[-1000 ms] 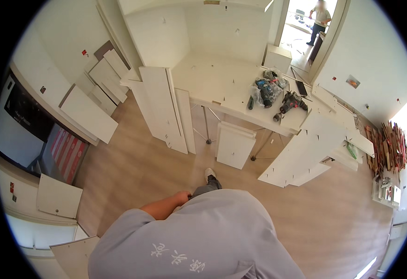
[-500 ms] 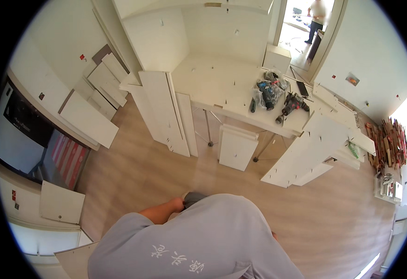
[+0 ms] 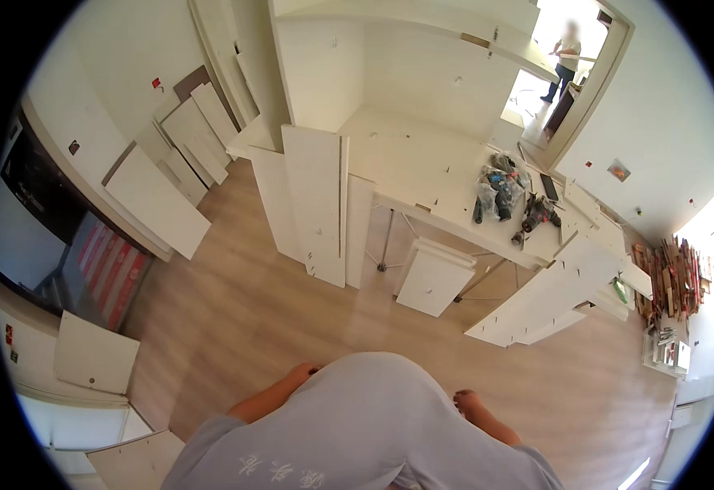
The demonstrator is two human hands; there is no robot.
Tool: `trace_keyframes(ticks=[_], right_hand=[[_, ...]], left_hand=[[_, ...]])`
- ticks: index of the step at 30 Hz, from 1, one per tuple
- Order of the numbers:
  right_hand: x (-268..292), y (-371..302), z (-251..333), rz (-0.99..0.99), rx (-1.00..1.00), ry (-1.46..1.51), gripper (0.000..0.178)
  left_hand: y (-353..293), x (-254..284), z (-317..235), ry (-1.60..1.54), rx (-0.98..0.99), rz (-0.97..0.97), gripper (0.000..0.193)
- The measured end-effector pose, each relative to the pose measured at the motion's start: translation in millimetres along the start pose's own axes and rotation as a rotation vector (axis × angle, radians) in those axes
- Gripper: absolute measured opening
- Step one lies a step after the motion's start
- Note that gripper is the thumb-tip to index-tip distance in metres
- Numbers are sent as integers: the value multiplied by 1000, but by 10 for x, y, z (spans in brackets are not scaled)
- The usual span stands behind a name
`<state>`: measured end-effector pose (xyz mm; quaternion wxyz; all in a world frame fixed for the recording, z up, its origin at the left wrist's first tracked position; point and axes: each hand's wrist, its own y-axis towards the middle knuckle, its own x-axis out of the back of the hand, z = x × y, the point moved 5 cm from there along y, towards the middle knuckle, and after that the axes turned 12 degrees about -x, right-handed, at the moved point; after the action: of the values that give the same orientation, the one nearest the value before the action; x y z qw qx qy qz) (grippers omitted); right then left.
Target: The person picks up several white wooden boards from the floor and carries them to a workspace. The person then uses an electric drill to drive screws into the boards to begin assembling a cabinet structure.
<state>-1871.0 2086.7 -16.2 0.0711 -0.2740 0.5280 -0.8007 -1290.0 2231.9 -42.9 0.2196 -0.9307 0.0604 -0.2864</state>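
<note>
Past the left edge of my grey shirt [image 3: 365,400] my left hand [image 3: 303,374] shows only in part. Its fingers are hidden, so what it holds, if anything, cannot be seen. On the other side my right hand [image 3: 469,401] hangs over the wood floor [image 3: 373,335], its fingers loosely bent and a little apart, with no object visible in them. Both hands are apart from the furniture. Nearest ahead, a small stack of white panels [image 3: 434,282] leans under a white worktop [image 3: 406,167].
On the worktop lie power drills [image 3: 541,214], a bagged tool [image 3: 500,188] and a black flat object [image 3: 549,187]. White boards lean at left [image 3: 316,204] and right [image 3: 544,286]. Wood scraps [image 3: 675,278] are piled far right. A person [image 3: 567,61] stands beyond the doorway.
The view has shifted, so the worktop sits further right. My right hand has come into sight beside my shirt. The dark grey cloth beside my left hand no longer shows.
</note>
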Motion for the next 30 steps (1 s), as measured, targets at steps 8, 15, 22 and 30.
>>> trace_keyframes(ticks=[8,15,22,30], right_hand=[[-1600,-393,1427,39,297,-317,41],[-2357,-871,2318,74,338,-620,40],[-2613,96,2460,-34,1120,-1809,27],[-3604,176,3465,160,884,-2068,34]], left_hand=[[-1370,1074,910,94,230,-109,35],[-2251,1211,1742,369,137,-69,25],[-2279,833,1953,60,318,-140,27],[-1982,1748,1750,-104,431,-319,28]])
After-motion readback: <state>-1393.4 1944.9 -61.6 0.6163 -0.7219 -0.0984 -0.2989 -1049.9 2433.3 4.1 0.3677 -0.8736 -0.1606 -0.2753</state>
